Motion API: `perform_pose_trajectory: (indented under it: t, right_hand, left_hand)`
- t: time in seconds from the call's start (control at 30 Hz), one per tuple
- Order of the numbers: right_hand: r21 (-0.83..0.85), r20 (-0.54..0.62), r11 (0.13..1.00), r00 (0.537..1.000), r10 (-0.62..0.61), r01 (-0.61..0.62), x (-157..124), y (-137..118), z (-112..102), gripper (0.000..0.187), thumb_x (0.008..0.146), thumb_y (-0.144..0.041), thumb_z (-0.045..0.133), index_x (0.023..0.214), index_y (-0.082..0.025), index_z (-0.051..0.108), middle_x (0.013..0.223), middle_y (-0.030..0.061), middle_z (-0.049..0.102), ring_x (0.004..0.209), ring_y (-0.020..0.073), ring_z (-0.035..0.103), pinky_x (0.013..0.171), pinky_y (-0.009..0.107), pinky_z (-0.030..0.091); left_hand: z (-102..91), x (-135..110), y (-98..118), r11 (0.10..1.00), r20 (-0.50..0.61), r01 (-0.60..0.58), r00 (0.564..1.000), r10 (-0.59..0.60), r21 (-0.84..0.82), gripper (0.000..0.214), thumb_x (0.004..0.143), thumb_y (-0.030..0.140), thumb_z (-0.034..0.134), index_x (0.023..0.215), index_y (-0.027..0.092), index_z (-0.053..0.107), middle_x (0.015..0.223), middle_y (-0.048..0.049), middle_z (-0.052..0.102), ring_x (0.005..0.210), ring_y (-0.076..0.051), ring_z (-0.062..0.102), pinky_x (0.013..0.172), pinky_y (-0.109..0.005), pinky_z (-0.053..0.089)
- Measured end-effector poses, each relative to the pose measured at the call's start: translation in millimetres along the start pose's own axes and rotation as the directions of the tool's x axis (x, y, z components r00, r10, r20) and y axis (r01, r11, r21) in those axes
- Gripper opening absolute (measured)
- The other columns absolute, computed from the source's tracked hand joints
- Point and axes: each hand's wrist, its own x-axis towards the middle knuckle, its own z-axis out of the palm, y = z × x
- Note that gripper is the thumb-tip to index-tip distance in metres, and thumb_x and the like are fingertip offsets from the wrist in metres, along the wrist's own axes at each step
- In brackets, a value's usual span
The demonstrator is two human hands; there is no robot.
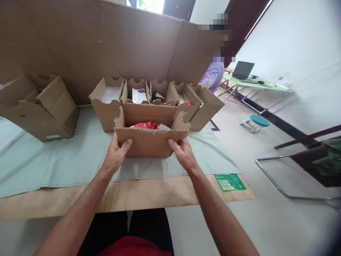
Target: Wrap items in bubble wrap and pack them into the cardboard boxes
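An open cardboard box sits on the pale green cloth in front of me, with a red packet showing inside. My left hand grips the box's front left corner, thumb laid across the front wall. At the front right corner my right hand holds the box the same way. Both hands are closed on the cardboard.
Behind stands a row of open cardboard boxes with items inside, and a larger box at left. A tall cardboard sheet walls off the back. A person in purple sits at right; a teal stool, laptop desk and metal frame stand beyond.
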Motion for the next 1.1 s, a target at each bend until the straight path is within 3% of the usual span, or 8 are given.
perform_pose_trajectory:
  t: [0.2,0.37,0.47,0.57,0.7,0.83,0.93,1.1]
  right_hand:
    - [-0.053,-0.153,0.997,0.987,0.043,-0.052,-67,-17,-1,0.050,0.092,-0.059,0.062,0.118,-0.018,0.066,0.114,0.0140,0.074,0.110,0.0342,0.067,0.099,0.050,0.053]
    - [-0.036,-0.095,0.999,0.995,0.021,-0.025,-109,-48,21,0.045,0.093,-0.056,0.063,0.121,-0.021,0.066,0.114,0.0115,0.073,0.111,0.0324,0.066,0.101,0.048,0.053]
    - [0.042,0.028,0.999,0.999,-0.028,0.027,-81,-71,56,0.047,0.094,-0.053,0.059,0.129,-0.022,0.063,0.120,0.0111,0.072,0.110,0.0306,0.066,0.097,0.046,0.055]
    - [0.090,0.053,0.992,0.994,-0.093,0.088,-51,-79,69,0.049,0.093,-0.053,0.059,0.130,-0.021,0.062,0.121,0.0108,0.073,0.109,0.0306,0.066,0.095,0.046,0.055]
    - [0.009,-0.115,0.997,0.990,-0.076,0.078,-65,-65,30,0.049,0.094,-0.056,0.062,0.123,-0.018,0.065,0.120,0.0131,0.073,0.111,0.0326,0.066,0.099,0.048,0.052]
    - [-0.180,-0.284,0.983,0.958,-0.028,-0.025,-117,-49,-14,0.046,0.092,-0.055,0.067,0.122,-0.020,0.068,0.118,0.0126,0.074,0.118,0.0369,0.065,0.103,0.051,0.049]
    - [-0.154,-0.233,0.988,0.972,-0.013,-0.024,-130,-50,-1,0.041,0.092,-0.055,0.067,0.115,-0.021,0.070,0.107,0.0112,0.076,0.106,0.0356,0.069,0.094,0.048,0.054]
    - [0.052,-0.080,0.992,0.991,-0.106,0.111,-96,-65,47,0.042,0.096,-0.054,0.062,0.122,-0.021,0.067,0.116,0.0110,0.075,0.111,0.0325,0.068,0.098,0.048,0.055]
  left_hand:
    - [-6.3,-70,10,0.995,-0.083,0.074,0.994,-0.068,0.068,0.061,0.088,0.057,0.072,0.134,0.020,0.059,0.131,-0.0120,0.071,0.124,-0.030,0.065,0.110,-0.045,0.050]
    - [-57.7,-129,27,0.973,-0.201,0.162,0.971,-0.128,0.164,0.057,0.084,0.059,0.075,0.125,0.021,0.066,0.117,-0.0091,0.075,0.121,-0.031,0.066,0.112,-0.046,0.049]
    - [-91.8,-120,46,0.956,-0.341,0.167,0.937,-0.078,0.241,0.051,0.084,0.059,0.076,0.121,0.024,0.067,0.113,-0.0064,0.075,0.117,-0.032,0.066,0.111,-0.048,0.049]
    - [-95.0,-98,64,0.957,-0.360,0.087,0.933,0.019,0.277,0.050,0.087,0.057,0.073,0.124,0.025,0.065,0.118,-0.0056,0.074,0.119,-0.031,0.066,0.111,-0.047,0.050]
    - [-51.2,-90,69,0.987,-0.214,-0.007,0.976,0.042,0.161,0.062,0.089,0.056,0.072,0.136,0.020,0.057,0.130,-0.0108,0.071,0.122,-0.029,0.067,0.110,-0.045,0.051]
    - [-17.2,-120,58,0.995,-0.073,-0.024,0.997,0.031,0.101,0.055,0.093,0.054,0.067,0.135,0.020,0.058,0.128,-0.0125,0.071,0.122,-0.027,0.067,0.106,-0.042,0.054]
    - [-33.7,-140,52,0.983,-0.126,0.068,0.991,-0.047,0.168,0.045,0.092,0.055,0.068,0.121,0.020,0.065,0.111,-0.0098,0.075,0.108,-0.027,0.071,0.103,-0.043,0.054]
    - [-81.8,-134,57,0.961,-0.305,0.063,0.952,0.023,0.268,0.052,0.089,0.054,0.074,0.127,0.020,0.064,0.118,-0.0096,0.073,0.119,-0.030,0.066,0.112,-0.046,0.048]
